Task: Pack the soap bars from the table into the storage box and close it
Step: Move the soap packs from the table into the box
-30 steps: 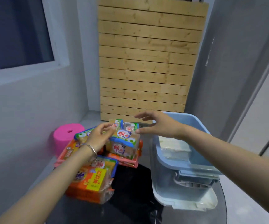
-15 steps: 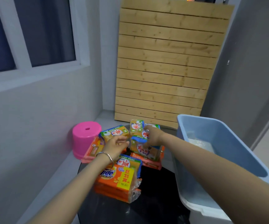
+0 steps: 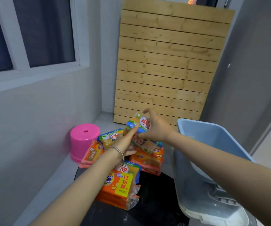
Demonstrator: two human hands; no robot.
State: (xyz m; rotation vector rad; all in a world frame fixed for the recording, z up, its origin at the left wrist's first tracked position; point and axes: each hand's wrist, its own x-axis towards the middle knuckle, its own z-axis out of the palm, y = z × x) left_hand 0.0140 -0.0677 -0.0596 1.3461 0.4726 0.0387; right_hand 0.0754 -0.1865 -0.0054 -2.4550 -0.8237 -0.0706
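Several wrapped soap packs lie heaped on the dark round table (image 3: 156, 193). My right hand (image 3: 154, 128) holds a yellow soap pack with a blue band (image 3: 138, 123), lifted above the heap, thumb and fingers curled round its right end. My left hand (image 3: 125, 141), with a bracelet on the wrist, touches the same pack's left end with stretched fingers. An orange soap pack with a yellow label (image 3: 120, 185) lies nearest me. Open, the blue storage box (image 3: 213, 144) stands at the right, its inside mostly hidden behind its wall.
A pink plastic stool (image 3: 84, 139) stands left of the heap by the grey wall. A wooden slat panel (image 3: 167, 62) leans against the back wall. The box's pale lid (image 3: 216, 211) hangs at its near end.
My right hand has taken hold of the top yellow and blue pack and raised it off the heap. My left hand has slid up to its left end. The camera has turned left.
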